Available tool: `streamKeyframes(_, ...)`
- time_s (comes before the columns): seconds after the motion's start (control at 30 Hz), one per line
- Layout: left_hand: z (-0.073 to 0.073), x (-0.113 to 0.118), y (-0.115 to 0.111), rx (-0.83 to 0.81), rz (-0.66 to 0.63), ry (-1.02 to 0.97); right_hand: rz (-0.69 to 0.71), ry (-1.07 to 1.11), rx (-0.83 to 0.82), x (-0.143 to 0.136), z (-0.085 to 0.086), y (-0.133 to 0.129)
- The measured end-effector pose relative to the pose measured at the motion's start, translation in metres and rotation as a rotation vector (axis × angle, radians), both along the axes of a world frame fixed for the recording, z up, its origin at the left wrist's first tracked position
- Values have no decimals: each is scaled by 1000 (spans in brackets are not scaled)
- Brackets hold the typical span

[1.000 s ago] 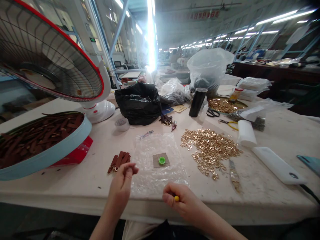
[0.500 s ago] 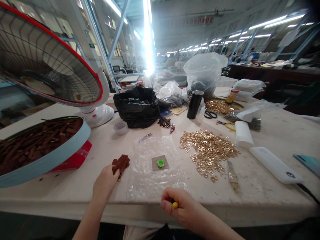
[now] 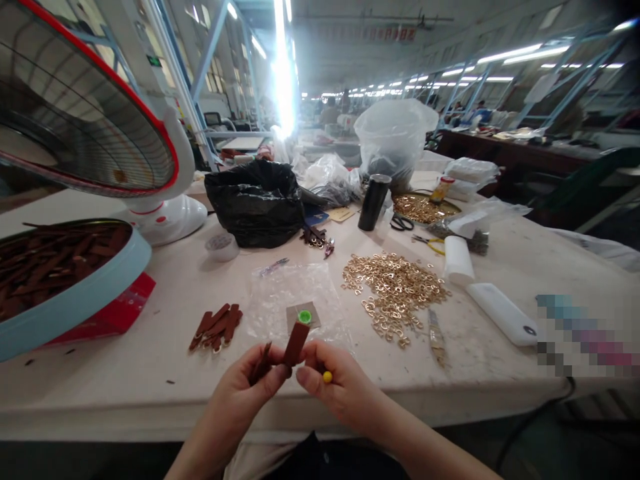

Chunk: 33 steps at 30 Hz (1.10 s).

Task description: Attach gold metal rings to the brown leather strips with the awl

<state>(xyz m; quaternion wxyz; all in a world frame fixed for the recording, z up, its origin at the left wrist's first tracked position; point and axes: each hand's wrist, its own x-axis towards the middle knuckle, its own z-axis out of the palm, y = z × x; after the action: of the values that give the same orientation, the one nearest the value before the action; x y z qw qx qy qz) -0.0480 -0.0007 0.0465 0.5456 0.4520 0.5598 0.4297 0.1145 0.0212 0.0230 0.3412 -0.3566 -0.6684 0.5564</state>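
Brown strap (image 3: 297,342), left hand (image 3: 249,381); yellow knob (image 3: 327,377), right hand (image 3: 345,385); blurred lettering (image 3: 380,34)

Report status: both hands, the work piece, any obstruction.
Left hand gripping brown strips; right hand alongside, holding yellow-tipped tool. Green cap just beyond; nothing between hands and strips.

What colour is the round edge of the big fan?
The fan's rim is red, in the head view.

The strips (image 3: 296,344) are showing plain reddish brown, the small dish (image 3: 305,317) is glowing bright green, the ball (image 3: 327,377) is standing out yellow (no pattern on it), the rings (image 3: 395,283) are gleaming gold, and the tray wall (image 3: 90,300) is showing pale blue.
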Motion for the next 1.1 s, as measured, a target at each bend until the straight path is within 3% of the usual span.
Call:
streamKeyframes(0.13, 0, 10, -4, -30, 22, -87, -11, 14, 52, 0, 0, -1)
streamKeyframes(0.3, -16, 9, -5, -3, 3, -65, -13, 68, -31, -3, -7, -1)
streamKeyframes(0.47, -25, 24, -10, 74, 100, -47, -69, 74, -25, -7, -18, -2)
streamKeyframes(0.67, -25, 34, -11, 15, 190, -84, -136, 96, -77, -8, -23, -3)
streamKeyframes(0.9, -24, 35, -15, 17, 148, -69, -193, 178, -129, -10, -10, -2)
streamKeyframes(1.1, -21, 40, -15, 15, 157, -109, -180, 218, -165, -7, -11, -3)
